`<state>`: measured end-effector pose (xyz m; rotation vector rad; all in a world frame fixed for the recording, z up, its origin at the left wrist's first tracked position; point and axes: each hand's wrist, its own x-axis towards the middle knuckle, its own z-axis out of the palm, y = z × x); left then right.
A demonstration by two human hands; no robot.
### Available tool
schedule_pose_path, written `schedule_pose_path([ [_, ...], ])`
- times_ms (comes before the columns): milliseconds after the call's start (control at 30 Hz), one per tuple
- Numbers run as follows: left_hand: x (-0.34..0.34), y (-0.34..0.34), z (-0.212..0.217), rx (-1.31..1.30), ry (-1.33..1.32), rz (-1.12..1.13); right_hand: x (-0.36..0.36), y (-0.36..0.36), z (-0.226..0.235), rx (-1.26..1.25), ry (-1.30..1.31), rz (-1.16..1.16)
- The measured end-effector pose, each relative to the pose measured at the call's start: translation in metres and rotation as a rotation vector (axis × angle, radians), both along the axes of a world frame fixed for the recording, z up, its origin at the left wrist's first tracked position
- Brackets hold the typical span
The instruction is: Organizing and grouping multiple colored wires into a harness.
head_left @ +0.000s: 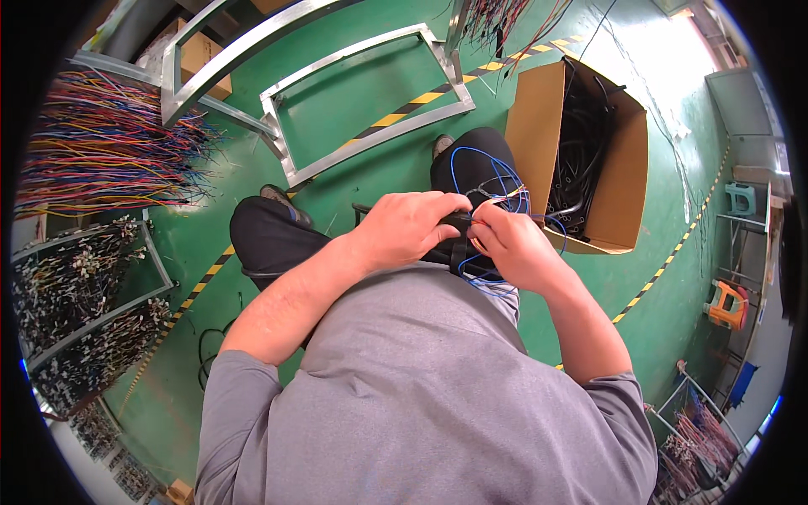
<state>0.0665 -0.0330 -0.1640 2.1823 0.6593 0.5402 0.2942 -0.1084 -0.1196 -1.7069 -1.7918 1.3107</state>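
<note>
Above my lap, my left hand (412,223) is closed, thumb and fingers pinching a black tube (459,222). Close against it, my right hand (518,244) is closed on thin wires, with a bit of red and orange showing at the fingertips. Both hands' fingertips nearly meet at the tube's end. Blue wires (480,151) loop over my right knee and hang down past my right hand. Exactly how the wires sit in the tube is hidden by my fingers.
A cardboard box (534,109) of black tubing (581,143) stands right of my knee. Ahead lies a metal frame (370,151). Bundled coloured wires (109,151) fill a rack at left. Stools (728,305) stand far right. Yellow-black tape (412,105) crosses the green floor.
</note>
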Motion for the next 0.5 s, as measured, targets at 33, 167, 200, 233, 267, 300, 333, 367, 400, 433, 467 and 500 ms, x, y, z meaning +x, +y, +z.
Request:
schedule_pose_path([
  [33, 0.000, 0.002, 0.009, 0.031, 0.057, -0.010, 0.001, 0.004, 0.002, -0.031, 0.036, -0.014],
  [167, 0.005, 0.013, 0.024, 0.129, 0.073, -0.017, 0.004, 0.018, 0.015, -0.367, 0.415, -0.148],
  [200, 0.005, 0.016, 0.026, 0.135, 0.071, -0.013, 0.007, 0.019, 0.015, -0.403, 0.608, -0.171],
  [233, 0.006, 0.018, 0.028, 0.123, 0.045, 0.000, 0.010, 0.022, 0.020, -0.463, 0.715, -0.199],
  [267, 0.007, 0.019, 0.030, 0.111, 0.018, 0.014, 0.012, 0.020, 0.017, -0.460, 0.712, -0.196],
  [300, 0.005, 0.020, 0.031, 0.106, 0.014, 0.021, 0.015, 0.016, 0.009, -0.420, 0.809, -0.164],
  [333, 0.004, 0.020, 0.029, 0.110, 0.012, 0.023, 0.015, 0.013, 0.004, -0.379, 0.906, -0.131],
  [367, 0.003, 0.020, 0.025, 0.080, 0.011, 0.047, 0.014, 0.007, 0.002, -0.362, 0.937, -0.127],
  [400, 0.003, 0.019, 0.023, 0.049, 0.011, 0.072, 0.014, 0.002, -0.004, -0.360, 0.934, -0.124],
  [433, 0.003, 0.019, 0.024, 0.050, 0.007, 0.071, 0.012, -0.002, -0.010, -0.294, 0.930, -0.140],
  [467, 0.003, 0.018, 0.026, -0.001, -0.006, 0.064, 0.010, -0.006, -0.012, -0.228, 0.926, -0.157],
  [500, 0.004, 0.018, 0.028, -0.052, -0.020, 0.056, 0.009, -0.012, -0.011, -0.249, 0.960, -0.234],
])
